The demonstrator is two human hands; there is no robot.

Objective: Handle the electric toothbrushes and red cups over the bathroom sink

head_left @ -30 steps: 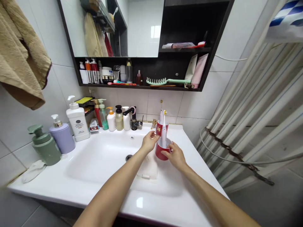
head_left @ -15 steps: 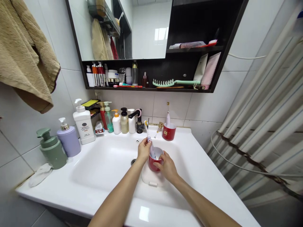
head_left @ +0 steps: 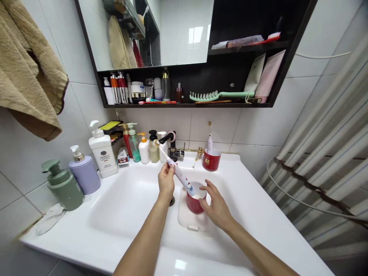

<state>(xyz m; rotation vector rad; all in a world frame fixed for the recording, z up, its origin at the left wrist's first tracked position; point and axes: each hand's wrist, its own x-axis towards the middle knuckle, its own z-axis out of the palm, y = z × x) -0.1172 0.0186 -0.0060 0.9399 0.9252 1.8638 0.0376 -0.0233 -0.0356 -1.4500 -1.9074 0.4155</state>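
Observation:
An electric toothbrush [head_left: 180, 174], white with a small cartoon figure low on its handle, leans up to the left. My left hand [head_left: 166, 182] pinches it near the top of the handle. Its lower end is at the mouth of a red cup [head_left: 194, 206] with a pale inside; I cannot tell whether it rests in the cup. That cup stands on a pale flat tray [head_left: 184, 219] inside the white sink [head_left: 123, 203]. At the cup's right side, my right hand [head_left: 215, 203] is open, thumb and fingers spread close to the rim; whether they touch it is unclear.
Behind the sink stand a black faucet [head_left: 172, 145] and a second red cup [head_left: 212, 160] holding another toothbrush [head_left: 210, 142]. Pump bottles, including a purple one [head_left: 84, 174] and a green one [head_left: 64, 188], line the left. A dark cabinet shelf [head_left: 184, 105] overhangs the back.
My left hand has tilted the toothbrush further left, its head swinging toward the faucet. The right hand's fingers have loosened from the cup and spread apart. The view has shifted slightly.

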